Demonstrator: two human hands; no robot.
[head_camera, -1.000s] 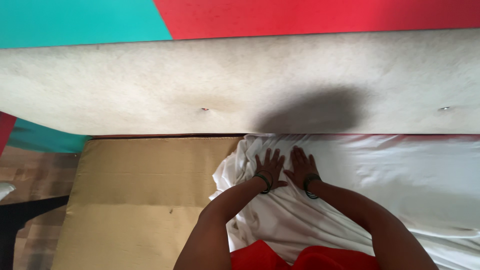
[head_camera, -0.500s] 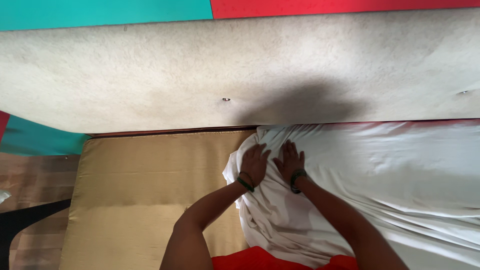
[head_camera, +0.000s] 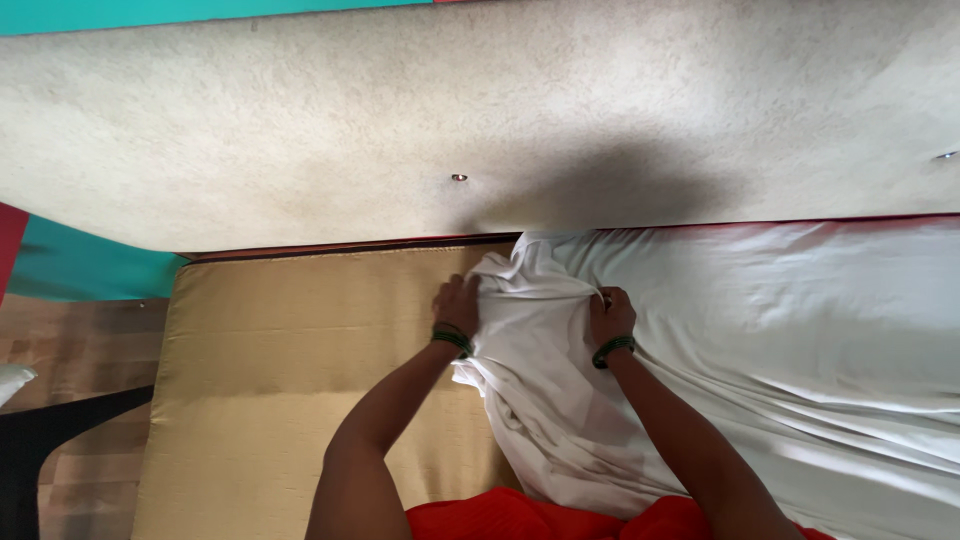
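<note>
Fingertips of the left hand (head_camera: 457, 305) buried under a fold of the white sheet (head_camera: 760, 330); the right hand (head_camera: 611, 312) likewise part-covered. Sheet cut off at right and bottom frame edges. Tan mattress (head_camera: 290, 370) partly covered by the sheet, cut off at bottom. Both forearms leave the lower edge.

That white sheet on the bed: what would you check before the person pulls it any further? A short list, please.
1. Left hand grips the white sheet at its edge: ok.
2. Right hand has cloth bunched in it: ok.
3. Sheet covers the tan mattress: not ok, the left part is bare.
4. Sheet lies smooth: not ok, creased.
5. Sheet tucked along the padded headboard: cannot tell.
</note>
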